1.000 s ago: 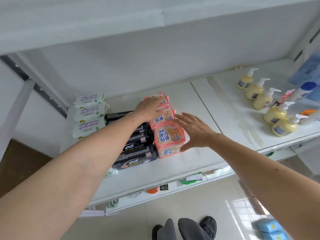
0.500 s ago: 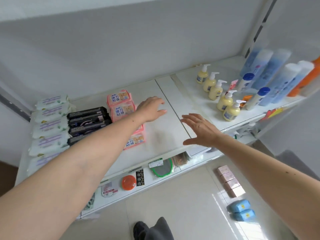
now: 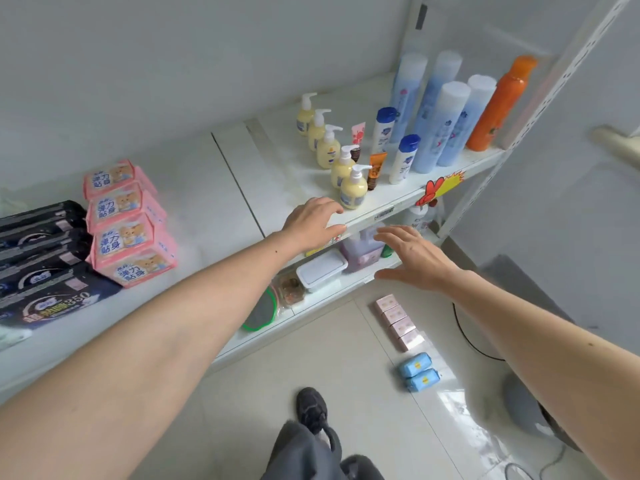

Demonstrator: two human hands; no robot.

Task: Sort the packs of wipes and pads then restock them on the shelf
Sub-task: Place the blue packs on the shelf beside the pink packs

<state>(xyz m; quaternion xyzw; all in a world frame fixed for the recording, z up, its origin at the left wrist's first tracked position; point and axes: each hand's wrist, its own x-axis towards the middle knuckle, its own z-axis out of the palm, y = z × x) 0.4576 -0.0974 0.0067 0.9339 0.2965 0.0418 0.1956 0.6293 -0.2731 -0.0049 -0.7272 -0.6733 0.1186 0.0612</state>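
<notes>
Pink packs (image 3: 130, 223), well left of fingers (image 3: 332, 211)

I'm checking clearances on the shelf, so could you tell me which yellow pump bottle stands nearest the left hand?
The front pump bottle, at the shelf edge end of the row of five, just beyond the left hand; the others stand farther back.

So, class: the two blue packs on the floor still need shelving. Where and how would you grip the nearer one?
Probably from above, hand spanning the nearer blue pack's short width, pinching its long sides. It lies flat beside the other blue pack, so the far side looks crowded.
</notes>
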